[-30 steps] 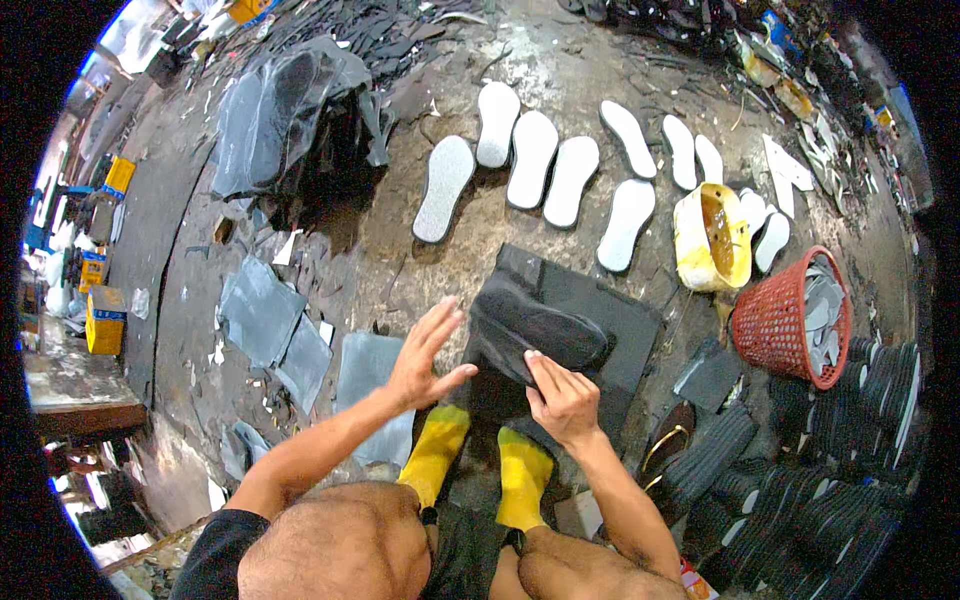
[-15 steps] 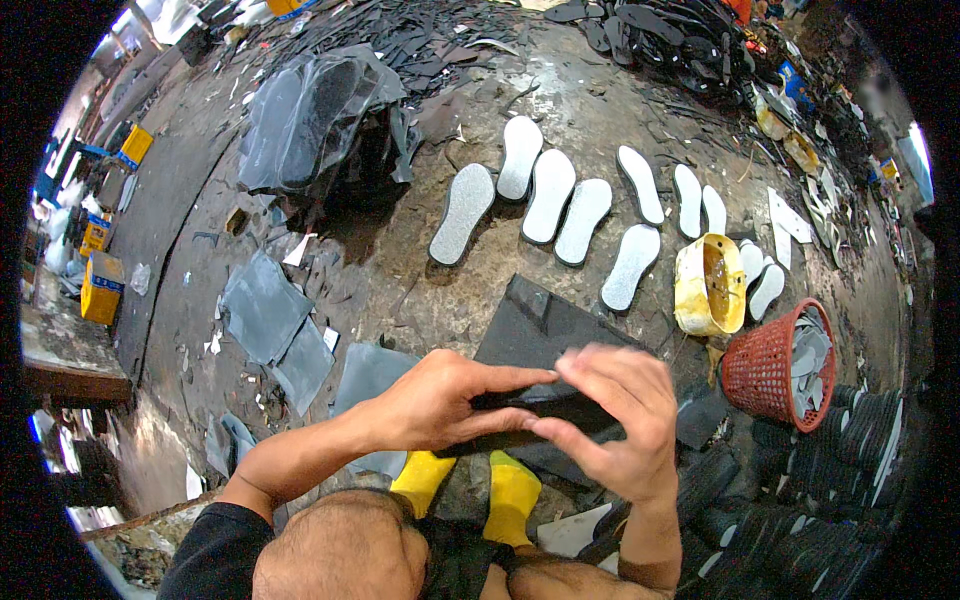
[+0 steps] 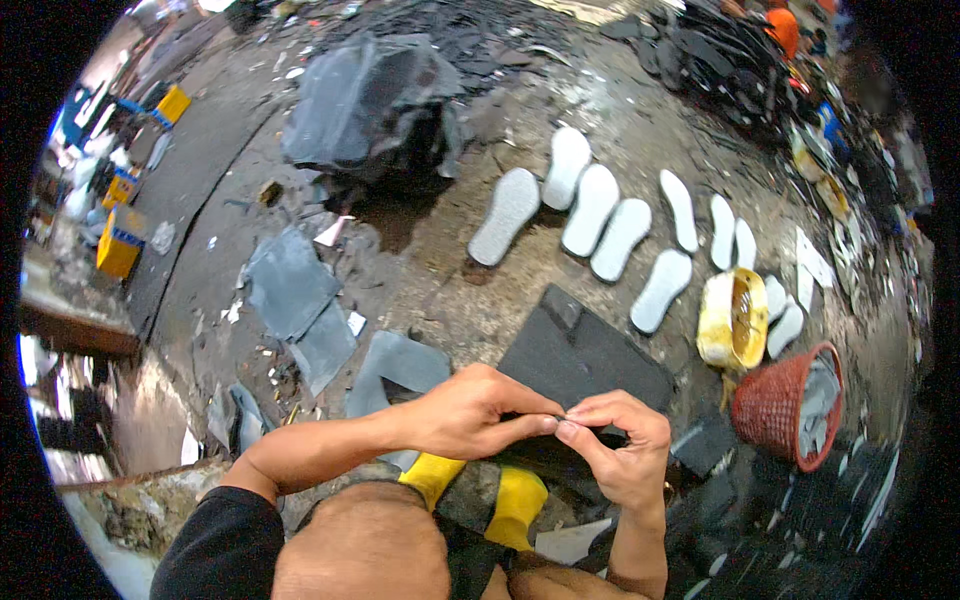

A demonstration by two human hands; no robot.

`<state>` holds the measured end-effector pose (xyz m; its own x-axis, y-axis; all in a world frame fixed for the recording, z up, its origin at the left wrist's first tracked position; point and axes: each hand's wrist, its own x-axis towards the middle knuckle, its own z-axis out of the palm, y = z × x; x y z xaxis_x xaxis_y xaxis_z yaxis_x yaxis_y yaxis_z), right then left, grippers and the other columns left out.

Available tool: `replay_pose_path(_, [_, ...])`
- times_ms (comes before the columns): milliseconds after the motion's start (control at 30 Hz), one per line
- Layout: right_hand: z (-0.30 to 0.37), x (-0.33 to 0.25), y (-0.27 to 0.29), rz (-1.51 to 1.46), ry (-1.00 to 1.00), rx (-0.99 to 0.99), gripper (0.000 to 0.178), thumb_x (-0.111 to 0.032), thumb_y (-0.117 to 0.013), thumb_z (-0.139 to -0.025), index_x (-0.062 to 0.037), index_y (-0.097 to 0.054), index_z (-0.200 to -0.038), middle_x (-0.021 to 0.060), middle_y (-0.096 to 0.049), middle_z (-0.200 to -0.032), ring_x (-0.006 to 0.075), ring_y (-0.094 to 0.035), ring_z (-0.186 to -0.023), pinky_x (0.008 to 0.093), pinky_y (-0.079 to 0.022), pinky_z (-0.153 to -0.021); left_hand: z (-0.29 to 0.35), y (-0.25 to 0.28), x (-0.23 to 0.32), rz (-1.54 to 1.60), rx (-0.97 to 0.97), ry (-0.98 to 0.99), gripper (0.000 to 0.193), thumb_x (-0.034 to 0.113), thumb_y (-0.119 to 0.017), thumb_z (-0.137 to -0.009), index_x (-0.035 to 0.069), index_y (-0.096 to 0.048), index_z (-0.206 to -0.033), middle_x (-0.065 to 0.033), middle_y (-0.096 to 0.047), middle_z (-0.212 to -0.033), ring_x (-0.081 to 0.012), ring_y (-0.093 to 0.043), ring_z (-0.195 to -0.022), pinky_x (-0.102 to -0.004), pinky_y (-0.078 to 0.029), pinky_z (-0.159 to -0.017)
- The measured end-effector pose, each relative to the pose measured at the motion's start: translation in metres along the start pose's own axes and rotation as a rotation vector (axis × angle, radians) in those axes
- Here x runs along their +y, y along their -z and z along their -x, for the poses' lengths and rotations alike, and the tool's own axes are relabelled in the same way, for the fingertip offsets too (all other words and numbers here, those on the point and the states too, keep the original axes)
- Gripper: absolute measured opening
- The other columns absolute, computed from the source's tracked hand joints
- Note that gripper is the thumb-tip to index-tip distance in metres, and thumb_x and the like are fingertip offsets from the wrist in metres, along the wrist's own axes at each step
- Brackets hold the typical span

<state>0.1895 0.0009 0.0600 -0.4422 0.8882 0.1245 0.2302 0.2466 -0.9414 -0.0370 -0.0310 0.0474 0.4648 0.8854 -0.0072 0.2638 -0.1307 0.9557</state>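
Left fingers point(image 3: 525, 398) and right fingers point(image 3: 602, 407) pinch closed, tips meeting, anything gripped unclear; black sheet point(image 3: 590, 348) just beyond them

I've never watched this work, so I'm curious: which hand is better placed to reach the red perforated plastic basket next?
Probably the right hand: it is nearer the red perforated plastic basket, which is on the person's right. The left hand is farther off.

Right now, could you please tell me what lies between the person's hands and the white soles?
In the head view, beyond the left hand and right hand lie a black sheet, then floor, before the white soles.
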Motion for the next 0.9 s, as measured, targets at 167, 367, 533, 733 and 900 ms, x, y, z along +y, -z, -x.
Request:
replay_pose_path(167, [0.005, 0.014, -0.012, 0.355, 0.048, 0.242, 0.025, -0.003, -0.073, -0.087, 0.0012, -0.073, -0.111, 0.016, -0.073, -0.11, 0.0253, -0.071, -0.096, 0.0339, -0.055, -0.089, 0.014, 0.01, -0.029, 0.143, 0.326, 0.223, 0.033, 0.028, -0.068, -0.099, 0.002, -0.072, -0.12, -0.0102, -0.077, -0.109, -0.0153, -0.069, -0.096, -0.0338, -0.055, -0.087])
replay_pose_path(367, [0.018, 0.024, 0.008, 0.046, -0.203, 0.624, 0.027, -0.009, -0.06, -0.102, 0.0061, -0.064, -0.124, 0.0155, -0.071, -0.111, 0.0196, -0.067, -0.095, 0.0313, -0.055, -0.089, 0.032, 0.185, -0.051, 0.689, 1.092, -0.022, 0.034, 0.028, -0.07, -0.098, -0.001, -0.072, -0.115, -0.006, -0.073, -0.108, -0.0158, -0.065, -0.097, -0.0317, -0.053, -0.089])
replay_pose_path(533, [0.031, 0.038, -0.033, -0.045, -0.277, 0.431, 0.025, -0.007, -0.062, -0.1, 0.0045, -0.065, -0.122, 0.0137, -0.072, -0.107, 0.018, -0.068, -0.092, 0.0306, -0.057, -0.084, 0.087, 0.229, -0.115, 0.489, 1.558, -0.146, 0.026, 0.029, -0.066, -0.1, 0.006, -0.069, -0.113, -0.0035, -0.069, -0.097, -0.0155, -0.061, -0.084, -0.0324, -0.05, -0.073])
replay_pose_path(733, [0.025, 0.039, -0.071, 0.049, -0.32, 0.123, 0.02, -0.005, -0.066, -0.095, 0.003, -0.07, -0.113, 0.0122, -0.074, -0.102, 0.0177, -0.07, -0.091, 0.0308, -0.056, -0.083, 0.241, -0.025, -0.209, -0.421, 0.933, 0.969, 0.064, 0.032, -0.076, -0.087, -0.001, -0.056, -0.138, -0.0232, -0.055, -0.143, -0.0411, -0.048, -0.137, -0.0487, -0.038, -0.114])
replay_pose_path(900, [0.007, 0.061, -0.123, 0.231, -0.142, -0.185, 0.017, -0.007, -0.07, -0.092, -0.002, -0.074, -0.108, 0.0112, -0.076, -0.101, 0.0212, -0.072, -0.09, 0.0324, -0.056, -0.083, 0.268, -0.126, -0.209, -0.617, 1.029, 0.781, 0.052, 0.019, -0.077, -0.085, 0.006, -0.059, -0.133, -0.0191, -0.052, -0.147, -0.0426, -0.041, -0.141, -0.0504, -0.036, -0.116])
